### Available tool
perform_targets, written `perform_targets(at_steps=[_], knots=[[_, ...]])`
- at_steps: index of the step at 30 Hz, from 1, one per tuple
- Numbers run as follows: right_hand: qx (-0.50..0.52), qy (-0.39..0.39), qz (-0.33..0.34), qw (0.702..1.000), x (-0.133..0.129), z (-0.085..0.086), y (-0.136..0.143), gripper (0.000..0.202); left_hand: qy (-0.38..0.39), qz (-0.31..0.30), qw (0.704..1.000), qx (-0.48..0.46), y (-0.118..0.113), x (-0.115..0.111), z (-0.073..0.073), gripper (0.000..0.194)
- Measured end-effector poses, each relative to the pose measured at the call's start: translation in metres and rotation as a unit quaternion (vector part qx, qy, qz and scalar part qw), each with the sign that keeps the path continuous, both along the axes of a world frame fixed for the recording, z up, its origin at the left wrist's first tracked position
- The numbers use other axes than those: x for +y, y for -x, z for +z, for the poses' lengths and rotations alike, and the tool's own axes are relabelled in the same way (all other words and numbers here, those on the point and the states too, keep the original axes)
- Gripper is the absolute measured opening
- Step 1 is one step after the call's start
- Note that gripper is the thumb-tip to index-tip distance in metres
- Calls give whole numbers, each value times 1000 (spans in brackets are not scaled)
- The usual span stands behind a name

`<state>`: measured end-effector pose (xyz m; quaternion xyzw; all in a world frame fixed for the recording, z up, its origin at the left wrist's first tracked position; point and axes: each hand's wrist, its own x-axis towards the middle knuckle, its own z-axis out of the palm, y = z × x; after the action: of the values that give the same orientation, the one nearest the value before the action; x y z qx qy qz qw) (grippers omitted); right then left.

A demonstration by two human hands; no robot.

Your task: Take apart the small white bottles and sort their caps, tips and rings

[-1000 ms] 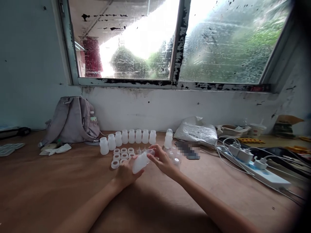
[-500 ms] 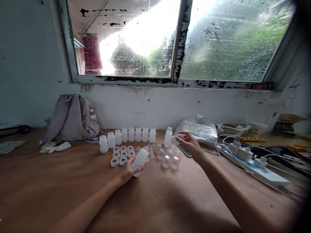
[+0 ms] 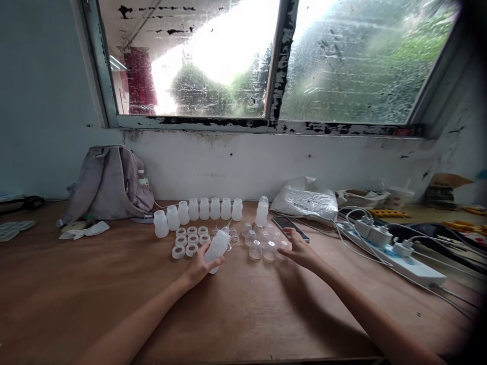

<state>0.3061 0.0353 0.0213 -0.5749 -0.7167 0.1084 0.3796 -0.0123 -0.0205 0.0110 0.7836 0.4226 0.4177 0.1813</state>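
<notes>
My left hand is wrapped round a frosted white baby bottle, which leans to the right above the table. My right hand is low at the right end of a group of clear domed bottle caps. Its thumb and fingers close round one clear cap at the group's near right corner. Left of the caps lie clear nipples, partly hidden by the bottle. White screw rings stand in rows beside my left hand.
White bottles line the back of the table, with one capped bottle apart at right. A phone, a silver bag and a power strip with cables lie right. A backpack and tissue are left.
My right hand has come down and nearer from beside the capped bottle to the cap group, bringing a clear cap to its corner. My left hand still holds the bottle, almost unmoved.
</notes>
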Motion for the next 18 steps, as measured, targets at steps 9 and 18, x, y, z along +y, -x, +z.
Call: perform_targets(at_steps=[9,18], knots=[[292,154,218,918,-32,34,118,52,-139,91,983,81,1,-1,-6,44],[470,208,257,818,-48,5,165,35,-117,81,976,166,8,1,-6,34]])
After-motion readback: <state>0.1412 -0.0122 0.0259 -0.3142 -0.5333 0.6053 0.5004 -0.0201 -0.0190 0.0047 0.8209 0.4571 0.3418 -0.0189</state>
